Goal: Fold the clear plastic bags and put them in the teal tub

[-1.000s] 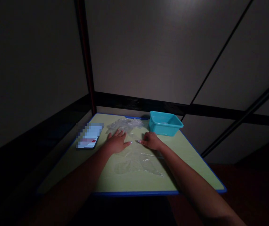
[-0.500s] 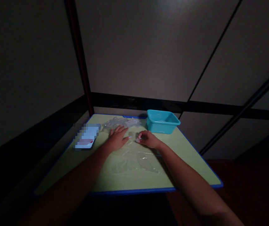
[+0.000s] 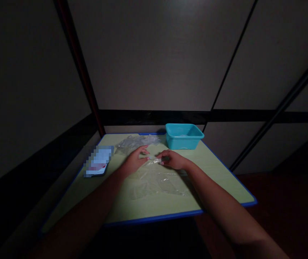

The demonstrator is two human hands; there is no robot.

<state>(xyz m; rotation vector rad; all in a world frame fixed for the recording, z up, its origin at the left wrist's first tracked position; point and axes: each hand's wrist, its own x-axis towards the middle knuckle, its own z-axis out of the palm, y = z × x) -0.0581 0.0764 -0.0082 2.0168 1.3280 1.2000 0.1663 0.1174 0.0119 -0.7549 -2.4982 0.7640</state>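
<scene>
A clear plastic bag (image 3: 156, 183) lies spread on the pale green table (image 3: 218, 180), its far edge raised a little between my hands. My right hand (image 3: 173, 159) pinches that edge with thumb and fingers. My left hand (image 3: 136, 160) is beside it on the left, thumb and fingers apart, the thumb tip at the plastic. More crumpled clear plastic (image 3: 134, 142) lies just beyond my left hand.
A turquoise basket (image 3: 184, 142) stands at the table's back right, with something pale inside. On the left lies a phone (image 3: 100, 160), partly pixelated. Dark-framed panels (image 3: 154, 64) rise behind the table.
My left hand has turned from lying flat, fingers spread, to standing on its side with thumb near the bag's edge. The plastic edge between my hands is lifted more. The view has shifted slightly.
</scene>
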